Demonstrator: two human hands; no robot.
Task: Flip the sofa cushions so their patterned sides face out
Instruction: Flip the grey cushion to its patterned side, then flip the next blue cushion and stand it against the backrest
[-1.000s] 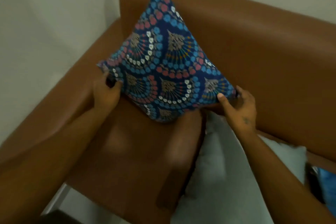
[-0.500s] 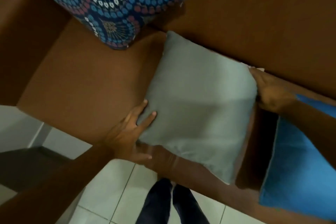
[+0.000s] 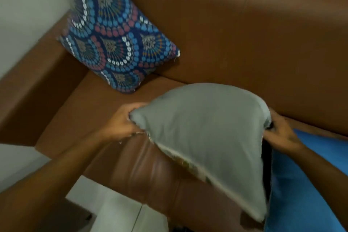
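One cushion is done: the patterned cushion leans in the sofa corner at upper left of the frame, its blue fan print facing out. The grey cushion sits at centre, lifted off the seat, plain side still up; a thin strip of print seems to show along its lower edge, though blur makes that unsure. The left hand is clenched on its left corner and the right hand grips its right corner. A blue cushion lies at lower right, plain face showing, so two flips remain by my reading. Compared with half a second ago, the grey cushion has come up from lying flat and both hands have tightened on its corners.
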